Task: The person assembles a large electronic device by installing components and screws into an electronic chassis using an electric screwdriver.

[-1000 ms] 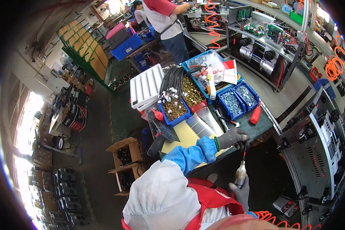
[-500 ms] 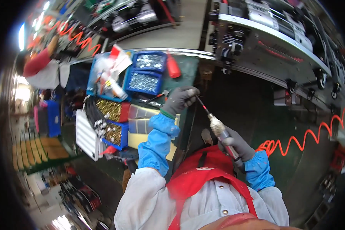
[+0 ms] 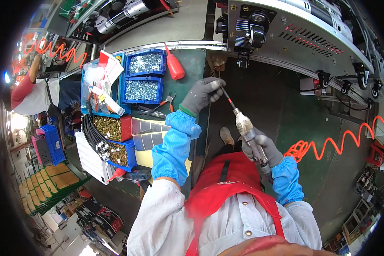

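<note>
Workshop space at far left holds a co-worker in red and white (image 3: pixel 42 93); next, a green-topped workbench (image 3: pixel 193 64) bears blue plastic bins (image 3: pixel 143 101) of silvery hardware. Beyond, the grey-gloved left hand (image 3: pixel 201 94) pinches the thin bit (image 3: pixel 229 100) of a cylindrical metal screwdriver (image 3: pixel 245 126); the grey-gloved right hand (image 3: pixel 267 151) grips its body over green floor (image 3: pixel 305 123).

Bright light falls on the flat dark-green bench (image 3: pixel 195 64), while the dark-green floor (image 3: pixel 254 87) to its right lies dim. White glare burns out the left edge; the cylindrical silver metal driver (image 3: pixel 251 139) glints. Straight edges bow toward the blackened rim.
</note>
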`<state>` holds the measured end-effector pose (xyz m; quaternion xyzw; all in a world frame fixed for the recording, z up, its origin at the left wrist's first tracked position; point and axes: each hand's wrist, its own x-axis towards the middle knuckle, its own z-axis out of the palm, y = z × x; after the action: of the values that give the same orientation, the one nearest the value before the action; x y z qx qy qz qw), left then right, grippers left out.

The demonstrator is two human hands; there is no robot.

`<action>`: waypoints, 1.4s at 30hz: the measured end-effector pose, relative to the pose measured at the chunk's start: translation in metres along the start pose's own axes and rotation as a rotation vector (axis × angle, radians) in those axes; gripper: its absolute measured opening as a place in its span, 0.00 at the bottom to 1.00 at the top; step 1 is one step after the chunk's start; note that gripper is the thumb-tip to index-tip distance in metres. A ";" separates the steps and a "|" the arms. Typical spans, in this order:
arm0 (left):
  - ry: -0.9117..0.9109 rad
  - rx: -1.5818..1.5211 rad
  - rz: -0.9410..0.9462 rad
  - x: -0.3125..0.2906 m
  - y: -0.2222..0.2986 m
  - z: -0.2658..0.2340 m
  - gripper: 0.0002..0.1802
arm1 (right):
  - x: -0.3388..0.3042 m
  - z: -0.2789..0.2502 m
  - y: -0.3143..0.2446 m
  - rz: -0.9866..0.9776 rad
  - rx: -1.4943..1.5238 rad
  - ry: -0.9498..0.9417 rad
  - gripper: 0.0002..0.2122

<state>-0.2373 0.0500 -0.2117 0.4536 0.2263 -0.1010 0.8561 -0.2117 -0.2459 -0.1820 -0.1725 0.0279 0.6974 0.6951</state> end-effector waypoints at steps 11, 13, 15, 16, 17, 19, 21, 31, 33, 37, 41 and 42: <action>0.006 0.040 -0.048 0.025 -0.061 0.030 0.22 | 0.101 -0.027 0.003 -0.508 -0.835 0.802 0.41; 0.028 -0.021 -0.072 0.021 -0.066 0.033 0.22 | 0.109 -0.044 0.002 -0.513 -0.765 0.838 0.40; 0.065 -0.085 -0.091 0.021 -0.067 0.030 0.22 | 0.117 -0.048 0.000 -0.526 -0.783 0.849 0.40; 0.083 -0.097 -0.065 0.024 -0.067 0.029 0.22 | 0.120 -0.050 -0.001 -0.540 -0.802 0.862 0.39; 0.102 -0.110 -0.041 0.024 -0.066 0.029 0.22 | 0.123 -0.050 -0.002 -0.538 -0.801 0.862 0.39; 0.123 -0.122 -0.017 0.023 -0.066 0.029 0.22 | 0.127 -0.050 -0.001 -0.567 -0.861 0.862 0.39; 0.219 -0.147 0.004 0.023 -0.061 0.037 0.20 | 0.128 -0.047 -0.001 -0.609 -0.827 0.842 0.39; 0.179 -0.239 -0.037 0.032 -0.066 0.022 0.16 | 0.141 -0.075 0.007 -0.553 -0.946 0.950 0.39; 0.148 -0.137 0.005 0.034 -0.069 0.018 0.18 | 0.142 -0.072 0.008 -0.538 -0.968 0.970 0.39; 0.183 -0.216 -0.049 0.034 -0.062 0.018 0.17 | 0.146 -0.072 0.010 -0.544 -0.987 0.984 0.40; 0.205 -0.162 -0.010 0.030 -0.057 0.016 0.19 | 0.150 -0.063 0.011 -0.605 -0.911 0.939 0.39; 0.214 -0.141 0.008 0.028 -0.055 0.017 0.19 | 0.149 -0.053 0.009 -0.606 -0.869 0.921 0.39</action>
<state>-0.2291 0.0056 -0.2571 0.4016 0.3211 -0.0322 0.8571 -0.2062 -0.1175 -0.2749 -0.7129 -0.0112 0.2768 0.6443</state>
